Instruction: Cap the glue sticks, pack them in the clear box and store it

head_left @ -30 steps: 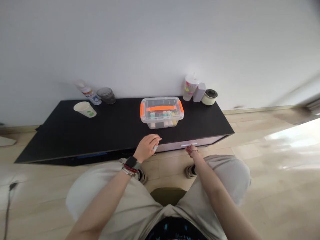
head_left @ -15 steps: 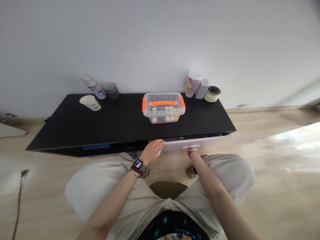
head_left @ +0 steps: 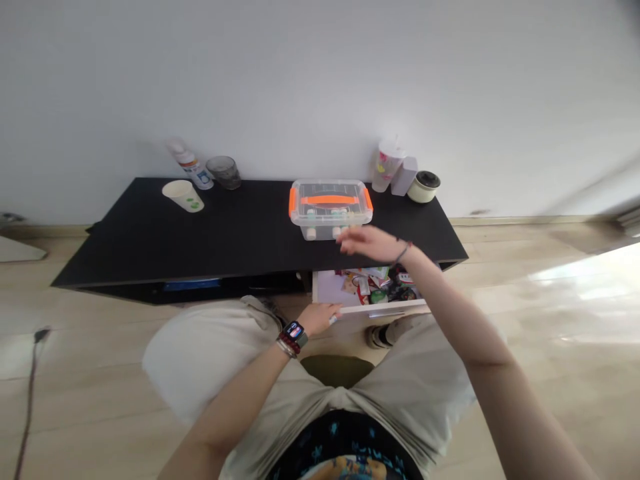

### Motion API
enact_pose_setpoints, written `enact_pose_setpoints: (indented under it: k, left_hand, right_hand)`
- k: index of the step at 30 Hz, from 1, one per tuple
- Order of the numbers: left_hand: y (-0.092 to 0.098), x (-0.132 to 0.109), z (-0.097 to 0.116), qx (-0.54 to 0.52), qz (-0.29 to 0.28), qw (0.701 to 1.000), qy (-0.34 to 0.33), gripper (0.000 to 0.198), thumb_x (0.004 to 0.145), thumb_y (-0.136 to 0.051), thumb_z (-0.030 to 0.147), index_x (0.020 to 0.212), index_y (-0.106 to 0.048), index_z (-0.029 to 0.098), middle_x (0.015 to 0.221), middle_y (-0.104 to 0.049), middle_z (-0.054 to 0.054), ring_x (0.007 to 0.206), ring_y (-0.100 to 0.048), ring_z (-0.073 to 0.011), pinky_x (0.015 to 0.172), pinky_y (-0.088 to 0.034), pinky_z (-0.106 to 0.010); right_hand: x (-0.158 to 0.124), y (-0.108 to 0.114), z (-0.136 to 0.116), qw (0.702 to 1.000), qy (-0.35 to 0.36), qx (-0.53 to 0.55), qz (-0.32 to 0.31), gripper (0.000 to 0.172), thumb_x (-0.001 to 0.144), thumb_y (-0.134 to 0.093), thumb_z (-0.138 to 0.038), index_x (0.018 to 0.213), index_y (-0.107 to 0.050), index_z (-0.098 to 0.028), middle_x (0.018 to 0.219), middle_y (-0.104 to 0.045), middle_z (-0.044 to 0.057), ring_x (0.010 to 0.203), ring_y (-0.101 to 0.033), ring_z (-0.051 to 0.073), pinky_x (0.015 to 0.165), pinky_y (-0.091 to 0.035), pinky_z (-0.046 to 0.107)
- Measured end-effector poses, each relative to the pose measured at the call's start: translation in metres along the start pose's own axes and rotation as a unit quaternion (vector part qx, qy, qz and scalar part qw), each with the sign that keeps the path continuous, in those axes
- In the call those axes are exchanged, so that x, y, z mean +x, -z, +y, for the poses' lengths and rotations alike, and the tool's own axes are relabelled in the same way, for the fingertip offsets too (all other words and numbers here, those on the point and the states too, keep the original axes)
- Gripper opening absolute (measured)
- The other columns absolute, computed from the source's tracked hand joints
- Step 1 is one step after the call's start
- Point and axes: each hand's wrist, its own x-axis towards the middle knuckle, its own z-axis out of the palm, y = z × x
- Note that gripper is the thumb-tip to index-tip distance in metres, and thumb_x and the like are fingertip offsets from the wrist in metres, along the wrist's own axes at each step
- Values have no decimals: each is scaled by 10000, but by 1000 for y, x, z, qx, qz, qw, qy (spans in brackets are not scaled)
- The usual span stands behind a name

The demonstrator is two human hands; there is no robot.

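Observation:
At its left front corner, my left hand (head_left: 323, 319) has its fingers hooked over the rim of a pulled-out white drawer (head_left: 333, 287). Small colourful packets (head_left: 367, 283) and other mixed items fill much of the drawer. My right hand (head_left: 369, 243) is open, slightly blurred, fingers stretched to the left, above the front part of the black cabinet top (head_left: 240, 233). Just behind it stands a clear storage box (head_left: 316, 233) with an orange handle and latches, its lid on. Several small pale-capped bottles show through the box wall; my right hand covers part of its lower front.
On the cabinet's left are a paper cup (head_left: 183, 196), a spray can (head_left: 193, 167) and a dark glass (head_left: 225, 173). At the back right stand a clear patterned tumbler (head_left: 387, 168), a grey box (head_left: 404, 177) and a cream lidded pot (head_left: 423, 187). A cable (head_left: 31, 393) lies on the floor.
The drawer has come out towards me, exposing its contents. My right hand has left the drawer handle and risen to the storage box; my left hand moved back with the drawer front.

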Motion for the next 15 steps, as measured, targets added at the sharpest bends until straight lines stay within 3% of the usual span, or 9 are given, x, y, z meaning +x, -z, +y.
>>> enact_pose_setpoints:
  k: [3,5,9,15]
  left_hand:
    - [-4,-7,6,-1,-11,1000,-2,394,1014,-390,367,1328,-595,248,1235,-704,-108,1076,-684,-269,852,-523,-353]
    - [-7,-11,9,3,-19,1000,-1,388,1013,-392,375,1317,-602,256,1231,-707,-96,1063,-689,-262,847,-524,-344]
    - [-12,-21,15,2,-31,1000,4,392,1017,-389,388,1329,-590,261,1226,-709,-90,1073,-688,-251,839,-530,-330]
    - [-23,-35,22,-10,-45,999,-2,381,1014,-401,383,1320,-591,259,1191,-721,-99,1048,-697,-259,829,-541,-341]
  right_hand:
    - [44,38,-14,976,35,-145,156,288,950,-526,-296,1156,-670,-156,1077,-718,85,995,-648,191,937,-496,353]
    - [71,47,-11,956,38,-209,202,314,961,-486,-237,1216,-648,-149,1152,-704,100,1056,-638,203,978,-470,362]
    - [109,42,12,940,7,-298,166,350,930,-537,-170,1264,-635,-141,1238,-680,108,1158,-611,228,1027,-443,380]
    - [132,29,25,898,-49,-424,108,327,932,-589,-184,1251,-645,-139,1298,-628,146,1222,-572,264,1029,-444,406]
